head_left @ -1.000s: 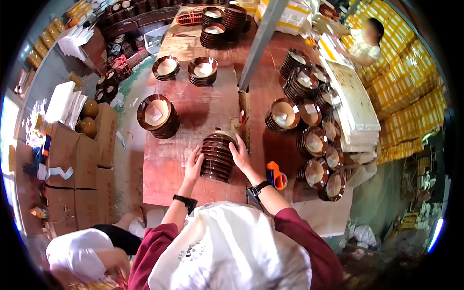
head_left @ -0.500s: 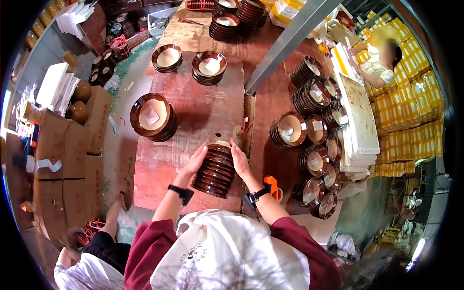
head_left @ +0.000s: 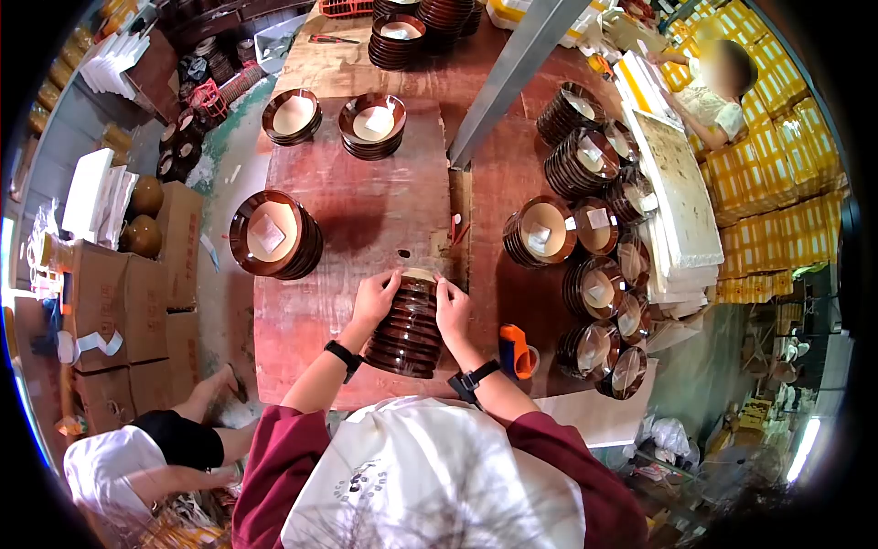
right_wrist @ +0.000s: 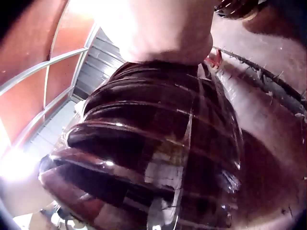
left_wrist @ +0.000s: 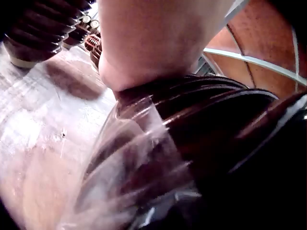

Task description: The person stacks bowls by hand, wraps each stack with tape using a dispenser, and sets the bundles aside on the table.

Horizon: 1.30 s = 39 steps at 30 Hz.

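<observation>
A stack of glossy dark brown bowls [head_left: 402, 334] lies tilted on its side near the table's front edge, its pale foot end away from the body. Clear plastic film [left_wrist: 144, 158] covers its side in the left wrist view, and shiny folds show in the right wrist view over the bowls [right_wrist: 144, 129]. My left hand [head_left: 373, 300] and right hand [head_left: 452, 311] are at either side of the far end, fingers curled in, pinching the film beside the foot. The fingertips are small in the head view and hidden in both wrist views.
Bowl stacks stand at left [head_left: 274, 233] and farther back [head_left: 373, 126]; several more line the right side [head_left: 540, 231]. An orange and blue tape dispenser [head_left: 517, 352] lies right of my hand. A grey post [head_left: 512, 82] rises behind. One person sits lower left, another stands at back right.
Both hands have gone from straight fingers flat along the stack's sides to curled fingers pinching at its far end. The stack has turned more toward me, its foot end pointing away.
</observation>
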Each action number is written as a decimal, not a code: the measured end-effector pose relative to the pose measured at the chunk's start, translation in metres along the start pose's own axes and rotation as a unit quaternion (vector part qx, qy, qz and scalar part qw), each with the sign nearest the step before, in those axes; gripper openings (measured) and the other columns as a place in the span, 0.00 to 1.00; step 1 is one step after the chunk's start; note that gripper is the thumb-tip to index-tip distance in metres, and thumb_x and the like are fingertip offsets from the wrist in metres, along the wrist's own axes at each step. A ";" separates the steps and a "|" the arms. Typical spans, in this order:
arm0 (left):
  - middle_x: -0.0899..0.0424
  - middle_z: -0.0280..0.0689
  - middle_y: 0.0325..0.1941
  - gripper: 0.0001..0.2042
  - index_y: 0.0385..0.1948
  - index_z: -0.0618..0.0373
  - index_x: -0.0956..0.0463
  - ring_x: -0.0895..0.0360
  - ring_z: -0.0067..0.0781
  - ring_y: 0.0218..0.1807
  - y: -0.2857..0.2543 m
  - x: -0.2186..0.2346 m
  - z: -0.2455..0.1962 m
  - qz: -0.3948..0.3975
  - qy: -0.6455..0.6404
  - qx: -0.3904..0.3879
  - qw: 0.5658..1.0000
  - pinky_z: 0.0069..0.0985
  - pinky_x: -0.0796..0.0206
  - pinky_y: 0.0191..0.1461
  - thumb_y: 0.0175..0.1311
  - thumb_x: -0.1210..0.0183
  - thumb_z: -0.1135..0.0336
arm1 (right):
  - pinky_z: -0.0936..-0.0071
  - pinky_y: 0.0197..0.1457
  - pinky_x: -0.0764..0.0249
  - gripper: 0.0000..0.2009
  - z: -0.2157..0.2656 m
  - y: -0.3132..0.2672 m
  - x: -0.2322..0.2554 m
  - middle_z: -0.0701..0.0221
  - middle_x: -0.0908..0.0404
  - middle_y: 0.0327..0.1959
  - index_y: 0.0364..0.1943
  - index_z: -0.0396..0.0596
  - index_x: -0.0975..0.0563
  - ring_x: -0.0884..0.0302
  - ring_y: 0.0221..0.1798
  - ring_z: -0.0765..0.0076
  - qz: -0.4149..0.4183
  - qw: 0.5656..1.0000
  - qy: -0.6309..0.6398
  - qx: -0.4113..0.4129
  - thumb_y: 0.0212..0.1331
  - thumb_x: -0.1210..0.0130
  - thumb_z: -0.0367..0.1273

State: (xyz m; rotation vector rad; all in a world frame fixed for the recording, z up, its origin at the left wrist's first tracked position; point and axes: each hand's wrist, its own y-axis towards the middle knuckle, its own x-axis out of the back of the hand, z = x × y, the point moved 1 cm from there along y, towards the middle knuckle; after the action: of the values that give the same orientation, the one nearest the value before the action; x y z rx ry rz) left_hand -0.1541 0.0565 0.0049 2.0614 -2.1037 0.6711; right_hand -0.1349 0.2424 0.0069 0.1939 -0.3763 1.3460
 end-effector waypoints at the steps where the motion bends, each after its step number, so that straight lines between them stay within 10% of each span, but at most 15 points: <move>1: 0.13 0.53 0.39 0.17 0.50 0.57 0.16 0.13 0.51 0.46 0.001 0.001 -0.001 0.000 0.002 0.005 1.000 0.35 0.25 0.50 0.75 0.46 0.55 | 0.67 0.57 0.22 0.19 0.002 -0.002 0.001 0.51 0.13 0.47 0.50 0.37 0.16 0.14 0.55 0.54 -0.013 1.000 -0.009 -0.008 0.74 0.49 0.40; 6: 0.12 0.53 0.39 0.18 0.50 0.61 0.16 0.13 0.52 0.43 0.013 0.000 0.014 0.018 0.011 -0.033 0.999 0.35 0.25 0.49 0.74 0.45 0.55 | 0.63 0.45 0.22 0.15 0.007 -0.001 0.002 0.51 0.13 0.39 0.44 0.39 0.16 0.12 0.44 0.53 -0.039 0.998 -0.052 -0.021 0.70 0.43 0.39; 13: 0.14 0.49 0.48 0.25 0.52 0.69 0.21 0.19 0.40 0.53 0.058 -0.017 0.016 0.166 -0.009 -0.148 0.975 0.33 0.32 0.61 0.77 0.47 0.50 | 0.67 0.55 0.25 0.20 -0.038 0.040 -0.025 0.52 0.14 0.40 0.43 0.35 0.20 0.16 0.50 0.56 0.048 0.991 0.060 0.110 0.74 0.49 0.43; 14: 0.14 0.50 0.47 0.25 0.51 0.70 0.22 0.19 0.41 0.52 0.060 -0.017 0.021 0.205 -0.005 -0.034 0.978 0.34 0.32 0.60 0.77 0.49 0.49 | 0.62 0.50 0.25 0.23 -0.042 0.042 -0.025 0.49 0.17 0.37 0.40 0.34 0.22 0.17 0.44 0.52 0.107 0.991 0.085 0.019 0.76 0.53 0.45; 21: 0.14 0.48 0.43 0.24 0.49 0.69 0.21 0.20 0.36 0.46 0.055 -0.015 0.015 0.167 -0.007 -0.048 0.985 0.34 0.30 0.55 0.75 0.48 0.50 | 0.60 0.41 0.31 0.23 -0.018 0.038 -0.019 0.50 0.28 0.28 0.34 0.35 0.27 0.27 0.32 0.52 0.084 0.996 0.038 0.018 0.77 0.54 0.45; 31: 0.19 0.33 0.42 0.19 0.49 0.62 0.22 0.27 0.21 0.46 0.059 -0.021 0.017 0.166 -0.061 -0.023 0.984 0.23 0.33 0.53 0.78 0.48 0.52 | 0.63 0.44 0.29 0.20 -0.016 0.046 -0.011 0.52 0.23 0.31 0.36 0.35 0.24 0.25 0.35 0.55 0.171 0.984 0.037 -0.022 0.73 0.50 0.43; 39: 0.17 0.41 0.58 0.24 0.60 0.62 0.23 0.24 0.31 0.59 0.051 -0.010 0.045 0.185 -0.132 0.054 0.972 0.27 0.35 0.66 0.80 0.53 0.49 | 0.67 0.56 0.27 0.22 -0.018 0.045 -0.009 0.55 0.15 0.44 0.49 0.36 0.21 0.18 0.49 0.56 0.179 0.982 0.040 -0.052 0.74 0.50 0.46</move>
State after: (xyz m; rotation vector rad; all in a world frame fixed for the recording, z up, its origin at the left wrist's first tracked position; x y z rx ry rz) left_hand -0.1936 0.0470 -0.0506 1.9168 -2.7006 0.5890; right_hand -0.1770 0.2507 -0.0168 -0.0184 -0.4260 1.6785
